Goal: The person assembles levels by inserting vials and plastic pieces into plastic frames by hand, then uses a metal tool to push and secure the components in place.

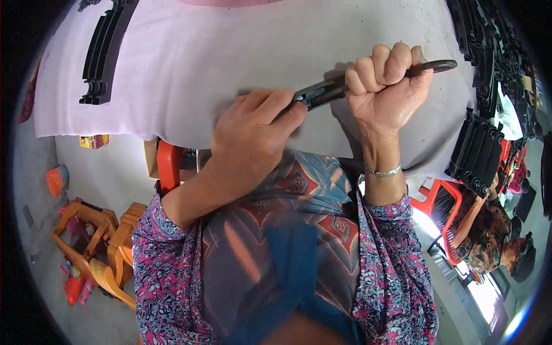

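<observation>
My right hand [391, 86] is closed in a fist, palm side up, around a dark tool with a slim, rounded loop-like end [443, 66] that sticks out past the thumb. Its exact kind is hard to make out. Between my hands runs a narrow black grooved piece [322, 95], in line with the tool; where one ends and the other begins is hidden. My left hand [253, 132], back upward and slightly blurred, closes thumb and fingers on the near end of that piece. Both hands are just above the pale cloth-covered table [190, 63].
A long black ribbed plastic part [106, 57] lies at the table's far left. Many similar black parts [477, 149] pile along the right edge. Beyond them a person [483, 230] works beside a red chair [440, 207]. Wooden chairs [98, 253] stand on the left floor.
</observation>
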Demonstrator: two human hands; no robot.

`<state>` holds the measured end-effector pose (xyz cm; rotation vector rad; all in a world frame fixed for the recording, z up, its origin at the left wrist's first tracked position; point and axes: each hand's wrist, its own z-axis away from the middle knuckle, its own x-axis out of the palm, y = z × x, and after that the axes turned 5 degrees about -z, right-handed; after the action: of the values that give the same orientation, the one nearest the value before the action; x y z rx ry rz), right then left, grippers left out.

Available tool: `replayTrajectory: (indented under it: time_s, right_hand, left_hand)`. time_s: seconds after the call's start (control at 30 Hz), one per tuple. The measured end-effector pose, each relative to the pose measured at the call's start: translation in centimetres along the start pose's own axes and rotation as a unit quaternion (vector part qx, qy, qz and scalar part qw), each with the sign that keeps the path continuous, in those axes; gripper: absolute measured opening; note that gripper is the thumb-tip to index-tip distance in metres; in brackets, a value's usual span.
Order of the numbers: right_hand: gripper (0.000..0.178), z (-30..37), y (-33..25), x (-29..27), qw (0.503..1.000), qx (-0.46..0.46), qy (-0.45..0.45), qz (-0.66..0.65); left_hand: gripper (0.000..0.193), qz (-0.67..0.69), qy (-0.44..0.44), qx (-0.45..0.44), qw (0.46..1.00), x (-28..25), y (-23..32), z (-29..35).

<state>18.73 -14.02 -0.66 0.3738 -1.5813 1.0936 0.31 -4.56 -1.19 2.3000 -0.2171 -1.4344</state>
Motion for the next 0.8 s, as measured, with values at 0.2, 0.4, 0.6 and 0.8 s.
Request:
replayTrajectory:
  time_s: [0.2, 0.4, 0.6, 0.8]
  right_hand:
    - [0.055, -0.1, 0.1, 0.2, 1.000, 0.012, 0.007, 0.016]
    - [0.055, 0.0, 0.2, 0.3, 1.000, -0.001, -0.008, 0.012]
    - [0.057, 0.1, 0.4, 0.7, 0.999, 0.003, 0.014, -0.034]
    - [0.057, 0.4, 0.2, 0.4, 0.999, 0.000, 0.028, -0.036]
  left_hand:
    - [0.022, 0.006, 0.002, 0.008, 1.000, 0.1, -0.2, 0.2]
    - [0.027, 0.030, -0.023, 0.004, 0.999, -0.8, -0.1, 0.0]
    - [0.028, 0.050, -0.065, -0.027, 0.996, -1.1, -0.2, -0.1]
    - [0.029, 0.040, -0.064, -0.038, 0.996, -0.9, 0.3, -0.5]
